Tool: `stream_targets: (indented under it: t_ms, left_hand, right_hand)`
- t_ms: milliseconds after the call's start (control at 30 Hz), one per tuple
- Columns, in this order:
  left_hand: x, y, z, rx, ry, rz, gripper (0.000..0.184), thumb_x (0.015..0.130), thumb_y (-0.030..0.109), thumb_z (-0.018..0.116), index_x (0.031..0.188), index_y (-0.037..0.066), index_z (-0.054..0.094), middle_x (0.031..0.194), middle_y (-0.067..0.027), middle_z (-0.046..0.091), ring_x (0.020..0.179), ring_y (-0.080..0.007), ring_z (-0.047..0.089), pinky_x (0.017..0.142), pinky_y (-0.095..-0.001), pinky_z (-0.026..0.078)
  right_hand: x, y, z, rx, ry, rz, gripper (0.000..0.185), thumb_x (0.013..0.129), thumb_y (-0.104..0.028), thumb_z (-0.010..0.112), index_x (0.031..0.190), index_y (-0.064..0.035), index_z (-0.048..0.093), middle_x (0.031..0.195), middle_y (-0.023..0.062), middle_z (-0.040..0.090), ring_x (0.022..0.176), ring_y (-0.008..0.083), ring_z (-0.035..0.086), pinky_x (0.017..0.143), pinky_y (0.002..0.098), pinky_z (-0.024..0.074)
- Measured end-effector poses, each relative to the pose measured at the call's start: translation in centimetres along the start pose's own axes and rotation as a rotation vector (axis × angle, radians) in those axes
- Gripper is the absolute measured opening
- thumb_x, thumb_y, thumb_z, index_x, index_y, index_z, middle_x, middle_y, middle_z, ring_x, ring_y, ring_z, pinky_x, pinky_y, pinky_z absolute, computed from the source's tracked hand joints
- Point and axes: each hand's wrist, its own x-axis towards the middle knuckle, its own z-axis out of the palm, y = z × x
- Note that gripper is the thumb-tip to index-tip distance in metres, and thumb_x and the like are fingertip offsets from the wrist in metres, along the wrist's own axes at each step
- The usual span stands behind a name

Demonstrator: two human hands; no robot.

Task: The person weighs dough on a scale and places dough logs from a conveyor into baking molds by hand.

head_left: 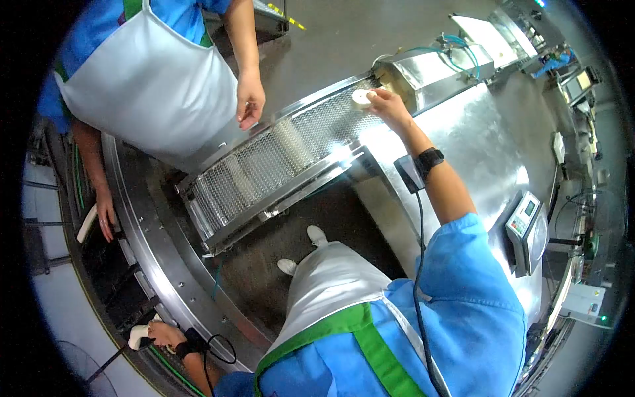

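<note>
**Right hand (391, 110) holding disc (362, 97); left hand (165, 333) holding pale piece (139, 337)**

Grip, right: thumb and fingertips are pinching the disc, white and round, in a narrow hold. The disc is showing over the upper end of the mesh belt (274, 155); whether it is touching the mesh, one cannot tell.

Grip, left: fingers are curling over the pale piece at the curved conveyor (142, 248), lower left; part of the piece is sticking out past them.

Wrists: a black watch (430, 159) is circling the right. Beside it a black box (409, 173) is trailing a cable (421, 264) down past the blue sleeve. A black band (192, 343) is circling the left.

Belt: it is running aslant from the curved conveyor towards a steel housing (433, 69), on which blue hoses (456, 43) are lying.

Right side: a steel table (456, 132) is standing beside the belt; a scale (519, 217) is sitting at its right side.

Opposite: a co-worker is wearing blue and a white apron (155, 86). One of that person's hands (250, 102) is hanging near the belt's edge, fingers loosely bending; the other (104, 212) is reaching down beside a long white strip (86, 225).

Below: white shoes (317, 235) are showing on the dark floor (357, 225).
</note>
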Motion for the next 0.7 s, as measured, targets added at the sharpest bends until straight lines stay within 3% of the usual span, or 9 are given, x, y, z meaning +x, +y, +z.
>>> stream_targets:
  t_ms: [67, 133, 167, 400, 467, 533, 633, 700]
  left_hand:
    - [1.3, -0.7, 1.3, 0.03, 0.071, -0.026, 0.044, 0.076, 0.046, 0.037, 0.103, 0.013, 0.048, 0.102, -0.0219, 0.039, 0.09, -0.0349, 0.043, 0.074, -0.0437, 0.036]
    - [3.0, -2.4, 1.7, 0.04, -0.094, 0.044, 0.039, 0.074, 0.046, 0.039, 0.093, 0.015, 0.053, 0.099, -0.0213, 0.041, 0.086, -0.034, 0.044, 0.07, -0.043, 0.038]
    - [1.2, -0.5, 0.8, 0.062, 0.021, 0.025, 0.036, 0.074, 0.045, 0.042, 0.084, 0.014, 0.055, 0.097, -0.0214, 0.042, 0.082, -0.0346, 0.046, 0.067, -0.0438, 0.039]
    - [1.7, -0.8, 1.4, -0.029, 0.149, 0.054, 0.034, 0.073, 0.041, 0.044, 0.084, 0.011, 0.055, 0.091, -0.02, 0.045, 0.077, -0.0348, 0.045, 0.063, -0.0422, 0.039]
    - [1.1, -0.9, 1.2, -0.072, 0.197, 0.133, 0.033, 0.073, 0.04, 0.044, 0.085, 0.011, 0.054, 0.091, -0.0199, 0.045, 0.077, -0.0345, 0.045, 0.063, -0.0419, 0.039]
    - [-0.6, -0.2, 1.1, -0.142, 0.239, 0.275, 0.032, 0.073, 0.039, 0.044, 0.085, 0.01, 0.054, 0.091, -0.0197, 0.045, 0.078, -0.0342, 0.045, 0.064, -0.0416, 0.039]
    - [-4.7, 3.0, 1.8, -0.258, 0.223, 0.541, 0.031, 0.073, 0.037, 0.045, 0.086, 0.01, 0.054, 0.092, -0.0195, 0.046, 0.079, -0.0337, 0.045, 0.064, -0.0411, 0.039]
    - [-7.9, 6.0, 2.7, -0.329, 0.147, 0.708, 0.031, 0.073, 0.036, 0.045, 0.087, 0.01, 0.053, 0.092, -0.0194, 0.046, 0.08, -0.0334, 0.045, 0.065, -0.0408, 0.039]
  right_hand:
    - [-0.6, -2.2, 0.1, 0.002, 0.008, -0.028, 0.035, 0.08, -0.017, 0.049, 0.103, 0.0091, 0.042, 0.095, 0.0143, 0.05, 0.084, 0.0182, 0.051, 0.071, 0.0249, 0.0445]
    - [-1.3, -4.3, 0.0, 0.112, 0.142, -0.145, 0.035, 0.079, -0.015, 0.049, 0.103, 0.0082, 0.041, 0.095, 0.015, 0.049, 0.086, 0.0201, 0.051, 0.075, 0.0263, 0.0446]
    - [-1.6, -5.8, -0.7, 0.181, 0.073, -0.156, 0.035, 0.078, -0.013, 0.05, 0.105, 0.0074, 0.04, 0.097, 0.0161, 0.048, 0.089, 0.0221, 0.05, 0.077, 0.0282, 0.0445]
    - [-7.3, -15.4, -4.8, 0.277, 0.154, -0.58, 0.036, 0.076, -0.007, 0.05, 0.102, 0.0124, 0.033, 0.104, 0.022, 0.037, 0.093, 0.0293, 0.047, 0.08, 0.0336, 0.0466]
    - [-8.9, -16.9, -7.5, 0.295, 0.187, -0.725, 0.031, 0.076, -0.01, 0.051, 0.101, 0.0076, 0.041, 0.099, 0.0186, 0.044, 0.086, 0.0245, 0.051, 0.074, 0.0288, 0.0478]
    - [-11.8, -18.8, -9.5, -0.304, 0.346, -0.884, 0.026, 0.077, -0.013, 0.052, 0.097, 0.0018, 0.047, 0.092, 0.0145, 0.051, 0.081, 0.0203, 0.053, 0.069, 0.0268, 0.0462]
    - [-15.0, -21.4, -13.0, -0.651, 0.513, -0.936, 0.023, 0.076, -0.019, 0.055, 0.095, -0.0052, 0.054, 0.086, 0.0103, 0.056, 0.078, 0.0157, 0.054, 0.065, 0.0264, 0.0438]
    - [-16.7, -22.2, -15.6, -0.806, 0.577, -0.997, 0.026, 0.076, -0.019, 0.056, 0.097, -0.0041, 0.053, 0.088, 0.0104, 0.055, 0.08, 0.0159, 0.053, 0.066, 0.0262, 0.044]
